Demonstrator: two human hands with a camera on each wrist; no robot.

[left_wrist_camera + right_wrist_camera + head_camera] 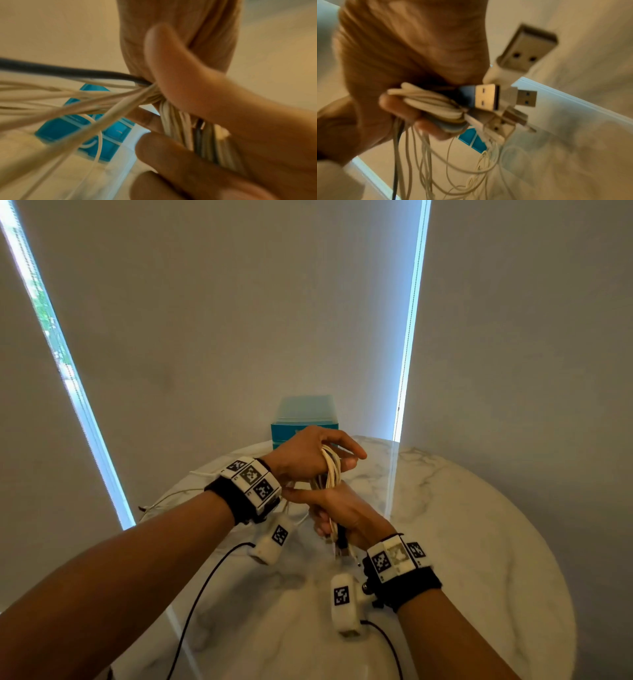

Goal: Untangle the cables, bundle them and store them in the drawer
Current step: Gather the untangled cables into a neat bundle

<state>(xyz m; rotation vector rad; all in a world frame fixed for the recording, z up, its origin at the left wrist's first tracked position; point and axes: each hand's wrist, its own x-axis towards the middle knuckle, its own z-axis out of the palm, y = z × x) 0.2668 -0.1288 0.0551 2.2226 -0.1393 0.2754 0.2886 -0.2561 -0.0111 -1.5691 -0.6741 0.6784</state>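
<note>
Cables point(330, 470) in both hands' grip

I count two hands, my left hand point(305, 451) and my right hand point(342, 510). There is one blue drawer unit point(303, 419) on one marble table point(479, 525). The cables point(330, 470) are too bunched to count, though one is dark point(68, 71) and at least four USB plugs point(485, 96) show.

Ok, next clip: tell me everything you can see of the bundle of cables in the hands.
The bundle of cables is mostly thin cream-white cords with one dark cord among them, gathered into loops. The left hand holds the upper loops, thumb pressed over them; the right hand grips the lower end, where several metal plugs stick out side by side. Loose strands hang below the right hand. The bundle is held above the marble table, in front of the blue drawer box.
</note>
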